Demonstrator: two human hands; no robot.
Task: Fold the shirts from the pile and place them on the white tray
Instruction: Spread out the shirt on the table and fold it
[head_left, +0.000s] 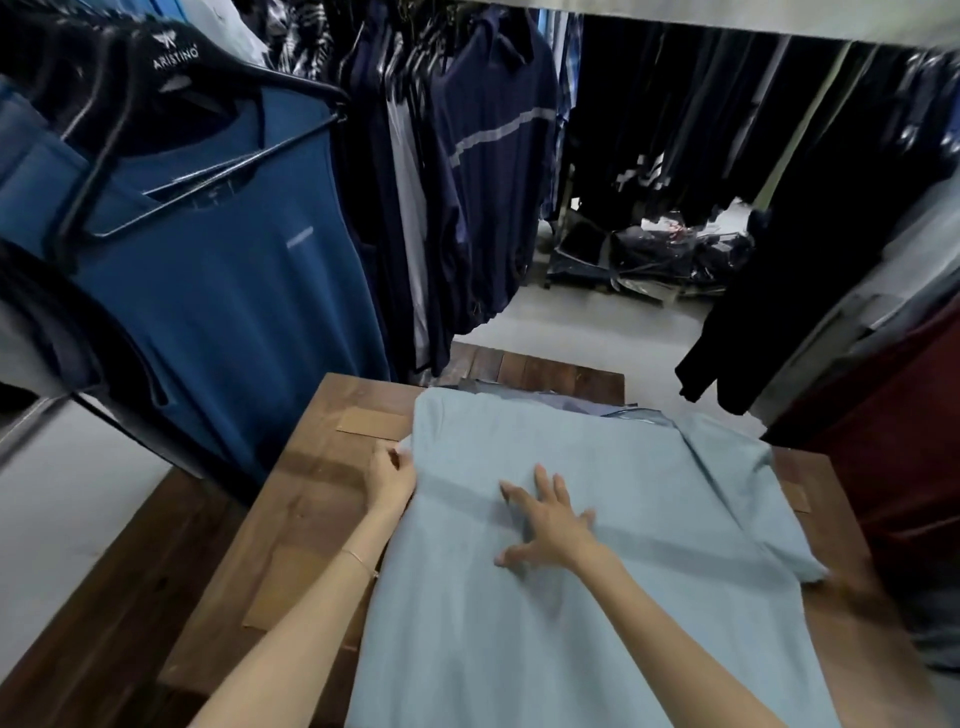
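A light blue shirt (649, 519) lies spread flat over a wooden table (311, 499), reaching from the table's far part down to the near edge. My left hand (389, 480) pinches the shirt's left edge near the upper corner. My right hand (550, 525) rests flat on the middle of the shirt with its fingers spread. Behind the shirt, at the table's far end, a few darker folded garments (571, 402) peek out. No white tray is in view.
A teal T-shirt on a black hanger (223, 270) hangs close on the left, over the table's left corner. Racks of dark clothes (467, 156) fill the background. A dark red garment (893, 441) hangs on the right. Bagged clothes (665, 254) lie on the floor beyond.
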